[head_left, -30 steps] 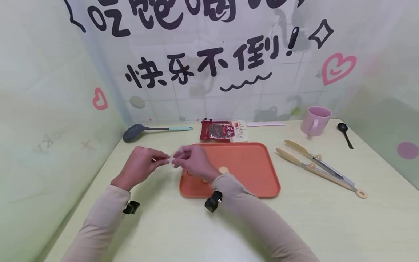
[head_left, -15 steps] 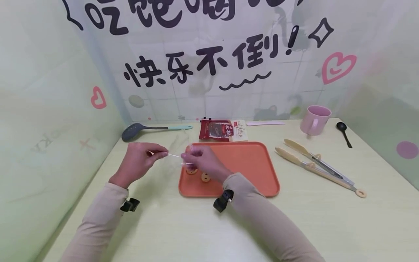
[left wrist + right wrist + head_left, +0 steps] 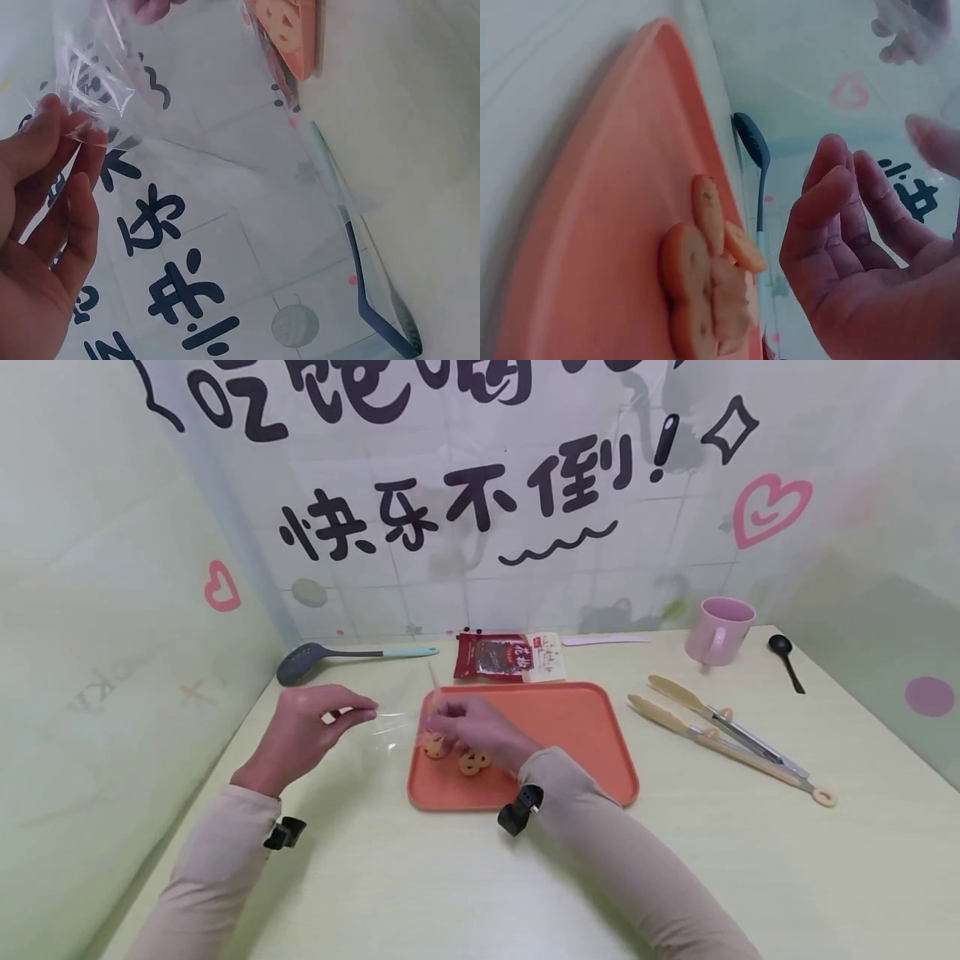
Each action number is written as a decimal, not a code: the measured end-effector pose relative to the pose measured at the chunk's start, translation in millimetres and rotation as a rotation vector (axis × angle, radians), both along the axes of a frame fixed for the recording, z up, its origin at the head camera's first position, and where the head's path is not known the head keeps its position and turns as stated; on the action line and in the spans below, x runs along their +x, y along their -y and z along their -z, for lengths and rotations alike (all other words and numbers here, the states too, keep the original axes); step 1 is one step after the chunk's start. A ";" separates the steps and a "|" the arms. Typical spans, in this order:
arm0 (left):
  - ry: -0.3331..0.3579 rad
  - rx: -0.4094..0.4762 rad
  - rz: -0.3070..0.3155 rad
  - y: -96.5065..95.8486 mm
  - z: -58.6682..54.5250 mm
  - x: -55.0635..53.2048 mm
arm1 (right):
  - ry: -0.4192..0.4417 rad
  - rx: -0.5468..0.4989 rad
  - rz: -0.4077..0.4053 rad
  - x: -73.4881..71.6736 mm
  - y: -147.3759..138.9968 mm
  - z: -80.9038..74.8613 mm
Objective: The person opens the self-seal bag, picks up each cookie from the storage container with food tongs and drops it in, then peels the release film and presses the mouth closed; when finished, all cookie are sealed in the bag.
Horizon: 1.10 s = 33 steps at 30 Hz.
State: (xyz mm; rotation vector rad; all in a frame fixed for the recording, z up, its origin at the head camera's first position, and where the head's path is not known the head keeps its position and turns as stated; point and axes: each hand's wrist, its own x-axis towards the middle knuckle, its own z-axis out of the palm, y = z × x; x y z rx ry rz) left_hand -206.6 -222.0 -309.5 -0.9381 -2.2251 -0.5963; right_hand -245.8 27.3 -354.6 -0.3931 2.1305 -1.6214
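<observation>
My left hand (image 3: pixel 300 731) pinches the edge of a thin clear plastic bag (image 3: pixel 97 82) between thumb and fingertips. The bag hangs crumpled at the pinch and spreads out see-through in the left wrist view. Over the left end of an orange tray (image 3: pixel 558 735) is my right hand (image 3: pixel 476 727), beside the bag's far side. Its thumb stands apart from its bent fingers (image 3: pixel 829 187) in the right wrist view; no plastic shows plainly in that gap. Several cookies (image 3: pixel 474 763) lie on the tray below, some pretzel-shaped, partly hidden by the hand.
A dark slotted spoon (image 3: pixel 303 663) with a mint handle lies at back left. Behind the tray are a red spice packet (image 3: pixel 495 657) and a pink strip-like utensil (image 3: pixel 606 640). Tongs (image 3: pixel 720 735), a pink mug (image 3: pixel 722 631) and a black spoon (image 3: pixel 783 656) are at the right.
My hands have moved apart from almost touching: the left a little leftward, the right a little rightward. The plastic bag now stretches visibly between them, and more of the cookies shows.
</observation>
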 end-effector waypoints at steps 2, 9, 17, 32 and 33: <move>-0.024 -0.032 0.013 -2.3 1.5 -0.5 | -0.025 0.002 -0.001 -0.5 1.5 -3.1; -0.133 0.034 -0.012 -3.2 6.7 -3.9 | -0.054 0.201 0.105 -4.1 0.3 -6.1; -0.060 -0.064 0.066 -2.4 2.8 -4.4 | 0.008 0.021 0.036 -7.8 -3.5 -6.1; -0.033 -0.144 0.030 3.4 3.5 -5.5 | -0.227 0.221 0.079 -11.6 -9.5 -7.2; -0.037 -0.160 0.016 6.1 2.0 -5.4 | -0.210 0.230 0.051 -11.0 -16.5 -9.0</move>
